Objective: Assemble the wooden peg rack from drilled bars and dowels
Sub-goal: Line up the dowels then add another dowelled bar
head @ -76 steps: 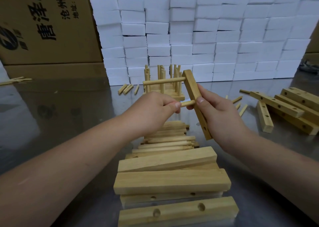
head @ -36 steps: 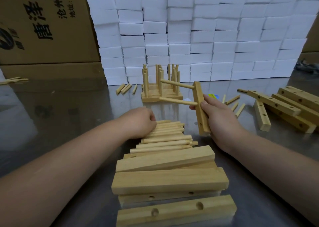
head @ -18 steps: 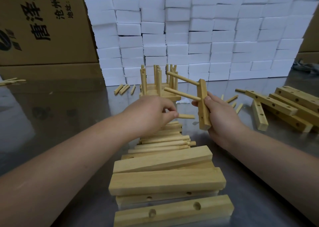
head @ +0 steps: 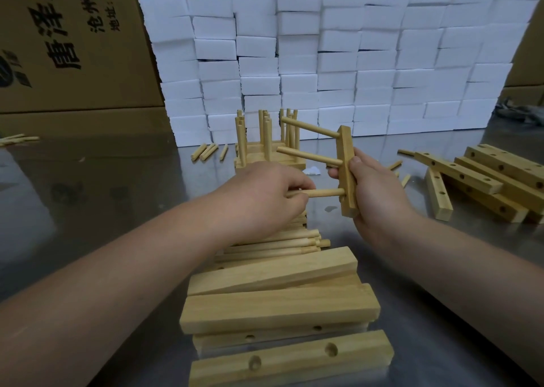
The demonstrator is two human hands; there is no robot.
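The right hand grips a drilled bar upright above the tabletop, with two dowels seated in its upper holes. The left hand pinches a third dowel, its tip at the bar's lowest hole, above the loose dowel pile.

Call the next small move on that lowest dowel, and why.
Probably press it straight into the bar: the left hand pinches the lowest dowel with its tip at the bar's bottom hole, the right hand grips the bar upright, and the two dowels above look seated.
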